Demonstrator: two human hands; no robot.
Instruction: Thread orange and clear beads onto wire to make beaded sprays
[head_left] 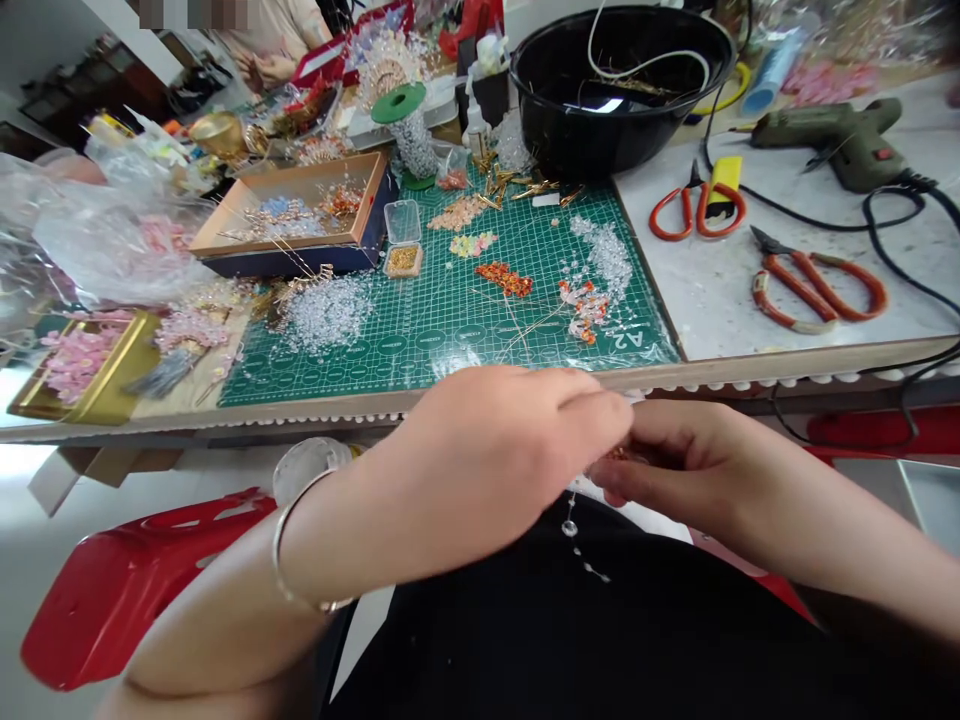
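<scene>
My left hand (495, 450) and my right hand (675, 460) meet over my lap, just below the table's front edge. The fingers of both are pinched together on a small beaded wire piece (571, 527); clear beads hang down from it on a thin wire. A thin bangle (289, 560) circles my left wrist. On the green cutting mat (450, 320) above my hands lie heaps of clear beads (326, 312), orange beads (504, 278) and gold wire stems (581, 305).
Two orange-handled scissors (694, 208) and orange pliers (817, 285) lie on the white tabletop at right, near a green glue gun (832, 140) with black cable. A black bowl (619, 85), an open bead box (300, 212) and plastic bags (105, 240) stand behind. Another person's hand (274, 68) works far back.
</scene>
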